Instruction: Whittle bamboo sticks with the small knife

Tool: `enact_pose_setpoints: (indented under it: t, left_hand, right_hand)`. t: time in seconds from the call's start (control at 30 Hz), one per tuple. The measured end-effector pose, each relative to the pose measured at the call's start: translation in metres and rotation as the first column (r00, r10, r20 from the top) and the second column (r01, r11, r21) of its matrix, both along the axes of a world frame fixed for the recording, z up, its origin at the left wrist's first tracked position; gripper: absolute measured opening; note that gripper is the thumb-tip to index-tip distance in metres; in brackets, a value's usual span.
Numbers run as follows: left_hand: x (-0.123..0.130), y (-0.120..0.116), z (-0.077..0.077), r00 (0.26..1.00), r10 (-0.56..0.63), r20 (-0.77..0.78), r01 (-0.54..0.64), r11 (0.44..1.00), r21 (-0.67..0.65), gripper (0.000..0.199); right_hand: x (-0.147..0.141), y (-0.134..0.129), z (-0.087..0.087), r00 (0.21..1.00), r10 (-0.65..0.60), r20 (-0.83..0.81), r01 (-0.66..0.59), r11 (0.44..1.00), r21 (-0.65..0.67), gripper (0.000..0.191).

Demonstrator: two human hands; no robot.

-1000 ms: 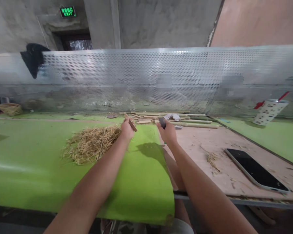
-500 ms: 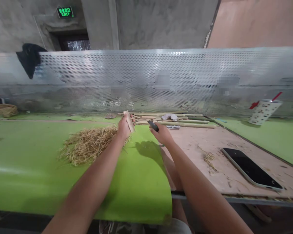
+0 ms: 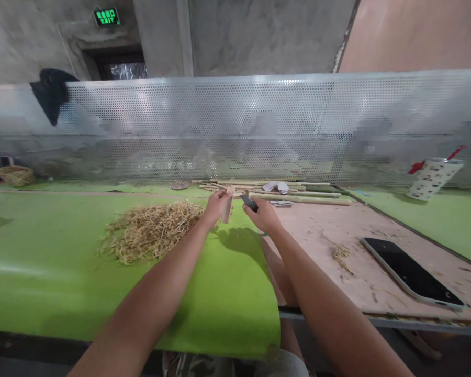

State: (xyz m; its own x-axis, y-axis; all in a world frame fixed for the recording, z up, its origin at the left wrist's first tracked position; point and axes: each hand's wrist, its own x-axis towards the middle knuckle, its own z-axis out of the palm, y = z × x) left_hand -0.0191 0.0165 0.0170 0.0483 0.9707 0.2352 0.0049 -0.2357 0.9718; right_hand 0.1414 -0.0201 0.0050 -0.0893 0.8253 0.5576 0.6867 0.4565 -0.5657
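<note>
Both hands closed: left hand (image 3: 216,205) grips a bamboo strip (image 3: 227,206), right hand (image 3: 262,215) a dark knife (image 3: 249,202); shavings (image 3: 151,230) piled, sticks (image 3: 294,197) uncut at the tabletop's far edge

Dim indoor light, soft shadows, glare on mesh, warped edges

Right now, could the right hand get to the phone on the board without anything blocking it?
Probably yes: the phone lies bare on the board, but the right hand grips a dark tool.
</note>
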Motion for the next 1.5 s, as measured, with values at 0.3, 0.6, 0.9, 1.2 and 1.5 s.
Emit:
enact_pose_setpoints:
  t: [0.3,0.6,0.9,1.2,1.5]
  left_hand:
    - [0.014,-0.018,0.009,0.994,-0.109,0.011,0.110,0.994,-0.015,0.008]
    - [0.014,-0.007,-0.001,0.997,-0.053,-0.056,0.053,0.999,-0.014,0.011]
    - [0.007,-0.001,-0.006,0.972,-0.115,-0.206,0.147,0.978,0.149,0.032]
    - [0.009,-0.007,0.001,0.945,-0.018,-0.327,0.105,0.962,0.250,0.030]
    - [0.008,-0.002,-0.001,0.936,-0.028,-0.351,0.160,0.922,0.352,0.028]
  right_hand:
    - [-0.004,0.001,0.001,0.954,0.085,-0.288,-0.118,0.988,-0.099,0.023]
    - [0.000,-0.001,0.003,0.993,-0.024,-0.113,0.020,0.999,-0.035,0.028]
    - [0.015,-0.001,0.008,0.958,-0.226,0.174,0.240,0.969,-0.064,0.035]
    - [0.015,0.005,0.004,0.890,-0.287,0.355,0.318,0.947,-0.033,0.026]
    - [0.012,0.006,0.006,0.819,-0.336,0.465,0.371,0.928,0.016,0.028]
